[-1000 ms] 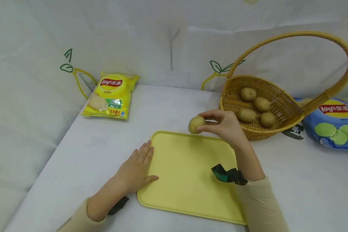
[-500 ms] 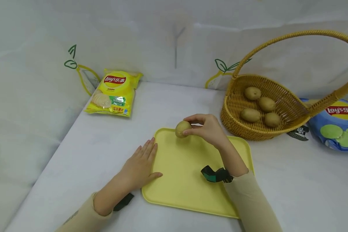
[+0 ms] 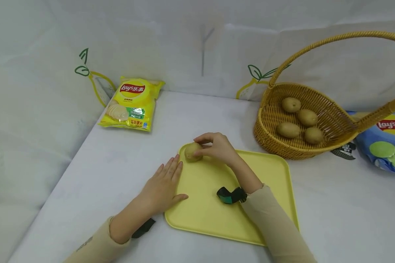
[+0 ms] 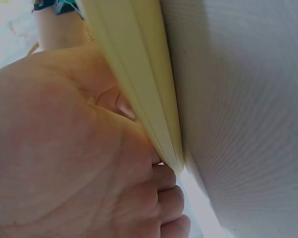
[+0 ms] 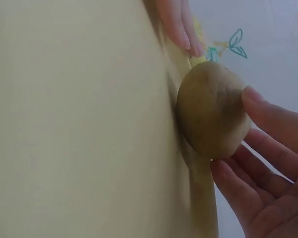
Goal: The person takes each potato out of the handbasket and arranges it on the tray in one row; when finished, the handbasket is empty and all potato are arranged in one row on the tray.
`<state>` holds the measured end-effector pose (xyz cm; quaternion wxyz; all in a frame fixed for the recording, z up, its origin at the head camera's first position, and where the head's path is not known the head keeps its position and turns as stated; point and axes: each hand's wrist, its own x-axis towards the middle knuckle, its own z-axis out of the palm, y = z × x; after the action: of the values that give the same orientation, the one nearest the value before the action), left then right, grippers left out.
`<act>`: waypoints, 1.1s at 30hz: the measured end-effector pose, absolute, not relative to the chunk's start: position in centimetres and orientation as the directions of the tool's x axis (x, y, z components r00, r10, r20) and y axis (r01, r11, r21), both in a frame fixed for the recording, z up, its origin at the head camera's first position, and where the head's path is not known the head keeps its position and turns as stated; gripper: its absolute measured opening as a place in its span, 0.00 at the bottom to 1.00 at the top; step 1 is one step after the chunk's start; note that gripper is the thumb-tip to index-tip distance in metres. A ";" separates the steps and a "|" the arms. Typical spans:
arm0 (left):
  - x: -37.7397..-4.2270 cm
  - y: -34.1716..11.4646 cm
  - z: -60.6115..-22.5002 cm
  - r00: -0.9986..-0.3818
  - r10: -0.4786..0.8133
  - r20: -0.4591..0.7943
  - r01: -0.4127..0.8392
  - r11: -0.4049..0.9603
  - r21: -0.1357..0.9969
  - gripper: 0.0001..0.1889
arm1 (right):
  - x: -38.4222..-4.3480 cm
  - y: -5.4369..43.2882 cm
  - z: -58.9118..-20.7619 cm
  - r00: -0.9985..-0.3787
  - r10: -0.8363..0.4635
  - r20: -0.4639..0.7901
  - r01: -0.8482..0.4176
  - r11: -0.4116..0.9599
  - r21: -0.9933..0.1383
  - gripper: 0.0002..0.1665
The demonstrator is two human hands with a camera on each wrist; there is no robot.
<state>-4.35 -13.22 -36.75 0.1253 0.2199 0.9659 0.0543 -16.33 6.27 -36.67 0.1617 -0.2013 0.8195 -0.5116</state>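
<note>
In the head view a yellow tray point(image 3: 214, 204) lies on the white table. My right hand point(image 3: 218, 149) pinches a potato point(image 3: 191, 152) between thumb and fingers at the tray's far left corner. The right wrist view shows this potato point(image 5: 211, 111) close against the tray surface; whether it bears on it I cannot tell. Along the tray's left edge rests my left hand point(image 3: 161, 186), its fingers straight and its thumb over the rim. The left wrist view has the left palm point(image 4: 69, 148) beside the tray's rim point(image 4: 139, 64).
A wicker basket point(image 3: 266, 137) with a tall handle stands at the back right and holds several potatoes point(image 3: 307, 117). A blue chip bag point(image 3: 388, 146) lies right of it, partly behind the handle. A yellow chip bag point(image 3: 131, 104) lies at the back left.
My right hand has carried the potato left and down, from above the tray's far edge to its far left corner. The left hand stays on the tray's edge. The head view has shifted slightly.
</note>
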 end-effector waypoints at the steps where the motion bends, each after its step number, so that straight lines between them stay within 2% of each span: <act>1: -4.3 -13.2 -36.7 -0.872 0.438 -0.218 0.413 0.898 0.154 0.46 | -16.3 6.3 -36.7 -0.866 -0.496 -0.052 -0.172 0.395 -0.902 0.25; 10: -4.1 -13.5 -36.1 -0.875 0.442 -0.198 0.413 0.895 0.170 0.46 | -16.4 6.4 -37.1 -0.878 -0.479 0.005 -0.196 0.350 -0.916 0.18; 17: -4.4 -13.4 -36.1 -0.868 0.463 -0.180 0.436 0.884 0.168 0.47 | -16.2 5.7 -37.4 -0.870 -0.489 0.061 -0.215 0.264 -0.940 0.16; 23: -4.5 -13.3 -36.3 -0.864 0.469 -0.185 0.441 0.880 0.176 0.47 | -16.1 5.7 -37.2 -0.855 -0.513 0.076 -0.263 0.303 -0.916 0.16; 27: -4.6 -13.2 -36.4 -0.865 0.465 -0.190 0.434 0.882 0.185 0.47 | -16.3 6.1 -37.0 -0.870 -0.491 0.040 -0.216 0.306 -0.927 0.17; 33: -4.2 -13.3 -36.7 -0.867 0.461 -0.190 0.429 0.884 0.188 0.47 | -16.4 7.5 -36.3 -0.897 -0.443 0.013 -0.133 0.241 -0.961 0.17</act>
<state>-4.24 -13.30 -36.65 0.1151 0.2309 0.9636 0.0700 -16.37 7.47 -36.34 0.1317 -0.1853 0.7767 -0.5874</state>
